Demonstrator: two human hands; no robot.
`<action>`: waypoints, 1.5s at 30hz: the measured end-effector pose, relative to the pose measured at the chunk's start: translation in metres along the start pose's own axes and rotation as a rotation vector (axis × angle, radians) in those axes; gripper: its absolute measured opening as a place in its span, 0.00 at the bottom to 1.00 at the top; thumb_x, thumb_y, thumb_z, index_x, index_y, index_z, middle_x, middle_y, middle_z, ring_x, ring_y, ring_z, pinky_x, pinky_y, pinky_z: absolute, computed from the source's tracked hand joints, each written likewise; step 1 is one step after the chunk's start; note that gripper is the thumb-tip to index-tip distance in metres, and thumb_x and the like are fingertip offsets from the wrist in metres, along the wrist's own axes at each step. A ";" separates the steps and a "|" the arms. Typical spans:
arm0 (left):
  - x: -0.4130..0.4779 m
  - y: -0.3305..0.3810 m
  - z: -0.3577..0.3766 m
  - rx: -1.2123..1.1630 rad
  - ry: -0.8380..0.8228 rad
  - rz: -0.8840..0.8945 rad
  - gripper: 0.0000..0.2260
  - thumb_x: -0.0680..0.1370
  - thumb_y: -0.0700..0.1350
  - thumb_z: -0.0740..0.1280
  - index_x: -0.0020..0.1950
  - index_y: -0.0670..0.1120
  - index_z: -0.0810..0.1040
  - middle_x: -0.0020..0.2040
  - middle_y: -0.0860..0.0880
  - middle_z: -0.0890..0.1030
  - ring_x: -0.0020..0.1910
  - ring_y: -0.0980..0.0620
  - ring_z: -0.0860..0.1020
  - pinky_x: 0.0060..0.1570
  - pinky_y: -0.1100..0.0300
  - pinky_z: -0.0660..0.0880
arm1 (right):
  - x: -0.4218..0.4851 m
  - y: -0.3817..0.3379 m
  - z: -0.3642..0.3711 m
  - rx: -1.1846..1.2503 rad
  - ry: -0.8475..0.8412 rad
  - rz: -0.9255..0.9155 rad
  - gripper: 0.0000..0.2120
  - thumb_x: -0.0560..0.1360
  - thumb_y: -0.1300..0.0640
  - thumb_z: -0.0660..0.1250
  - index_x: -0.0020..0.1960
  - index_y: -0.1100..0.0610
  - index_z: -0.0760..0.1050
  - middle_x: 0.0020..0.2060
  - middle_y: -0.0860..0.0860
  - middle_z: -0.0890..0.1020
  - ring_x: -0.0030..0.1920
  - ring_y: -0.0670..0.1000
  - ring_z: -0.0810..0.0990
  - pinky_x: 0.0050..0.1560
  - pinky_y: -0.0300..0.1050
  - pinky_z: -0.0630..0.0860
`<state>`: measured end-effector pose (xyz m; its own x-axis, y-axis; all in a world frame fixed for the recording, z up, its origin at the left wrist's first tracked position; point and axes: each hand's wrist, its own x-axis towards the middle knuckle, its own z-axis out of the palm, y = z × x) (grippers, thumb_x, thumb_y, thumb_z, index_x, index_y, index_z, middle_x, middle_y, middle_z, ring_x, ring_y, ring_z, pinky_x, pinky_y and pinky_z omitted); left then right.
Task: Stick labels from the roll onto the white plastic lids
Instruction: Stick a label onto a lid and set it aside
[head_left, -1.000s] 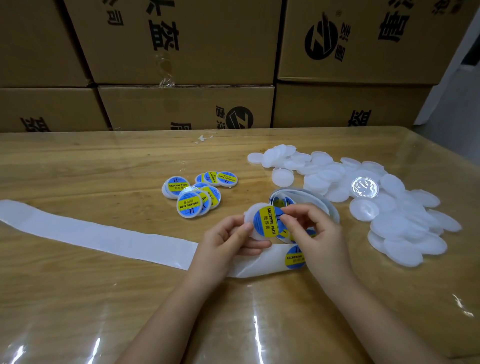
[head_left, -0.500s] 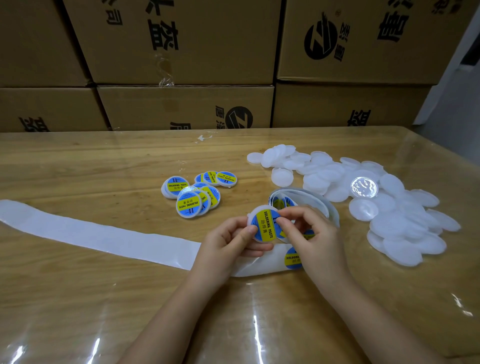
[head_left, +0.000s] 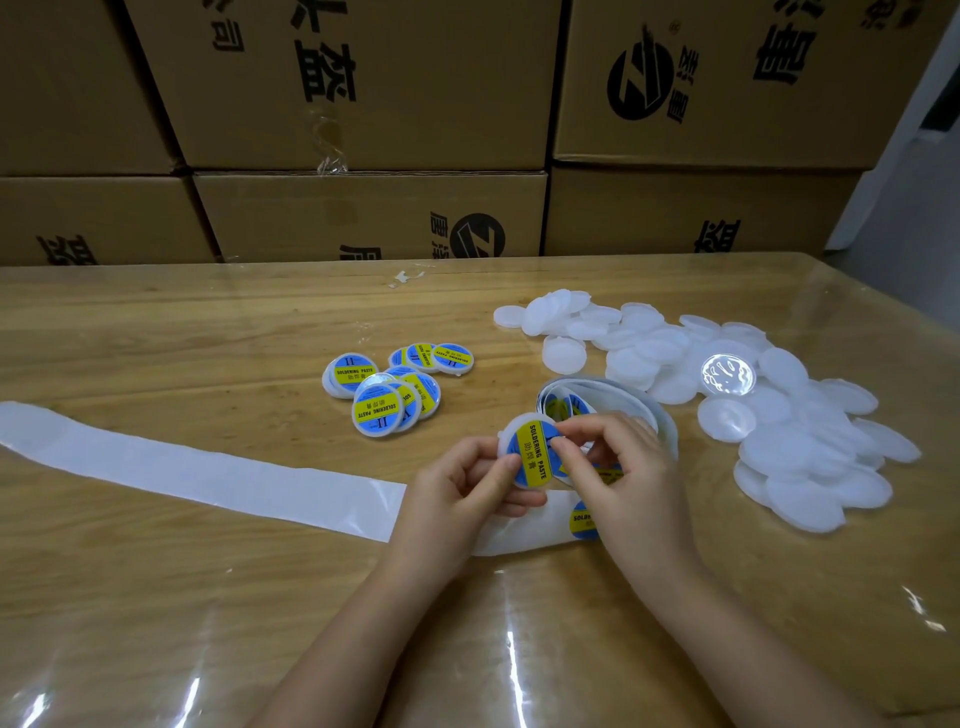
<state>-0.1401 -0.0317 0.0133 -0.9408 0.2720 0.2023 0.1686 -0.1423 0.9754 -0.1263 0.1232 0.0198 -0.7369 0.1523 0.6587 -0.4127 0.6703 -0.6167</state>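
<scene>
Your left hand (head_left: 457, 483) pinched the lid (head_left: 513, 429), likely light and stiff, at its rim; right hand (head_left: 623, 467) gripped its edge, thumb on the tacky label (head_left: 535, 460).

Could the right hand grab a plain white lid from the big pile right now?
Probably not yet: the right hand pinches the blue and yellow labelled round lid, with the left hand. Freed, nothing blocks the pile of plain white plastic lids beside it.

Your table (head_left: 156, 623) carries a backing strip (head_left: 208, 478) running left from beneath your fingers (head_left: 608, 436). Labelled lids (head_left: 379, 413) lie beyond-left of them, blank white lids (head_left: 810, 467) to their right, the label roll (head_left: 602, 387) just behind.
</scene>
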 end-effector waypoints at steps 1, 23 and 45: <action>-0.001 0.000 0.001 0.008 0.007 0.008 0.05 0.77 0.41 0.63 0.49 0.43 0.78 0.38 0.45 0.85 0.39 0.48 0.84 0.37 0.64 0.78 | 0.000 0.000 0.000 -0.030 0.003 -0.020 0.03 0.72 0.60 0.71 0.45 0.55 0.80 0.36 0.41 0.77 0.39 0.47 0.74 0.42 0.37 0.72; 0.007 -0.003 0.018 -0.057 0.141 -0.035 0.08 0.79 0.43 0.59 0.46 0.40 0.74 0.29 0.48 0.80 0.24 0.51 0.79 0.25 0.65 0.73 | -0.005 -0.008 0.013 0.089 -0.118 0.151 0.18 0.77 0.48 0.54 0.56 0.56 0.77 0.43 0.47 0.81 0.47 0.57 0.77 0.49 0.56 0.74; 0.009 -0.002 0.016 0.138 0.308 0.136 0.14 0.78 0.51 0.60 0.34 0.50 0.74 0.22 0.53 0.70 0.18 0.58 0.66 0.20 0.67 0.64 | -0.011 -0.011 0.019 0.293 -0.162 0.155 0.08 0.79 0.51 0.54 0.51 0.43 0.71 0.32 0.39 0.77 0.33 0.43 0.76 0.37 0.34 0.71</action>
<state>-0.1438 -0.0135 0.0145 -0.9479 -0.0429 0.3156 0.3167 -0.0219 0.9483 -0.1237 0.1005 0.0106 -0.8683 0.1026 0.4853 -0.4082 0.4081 -0.8166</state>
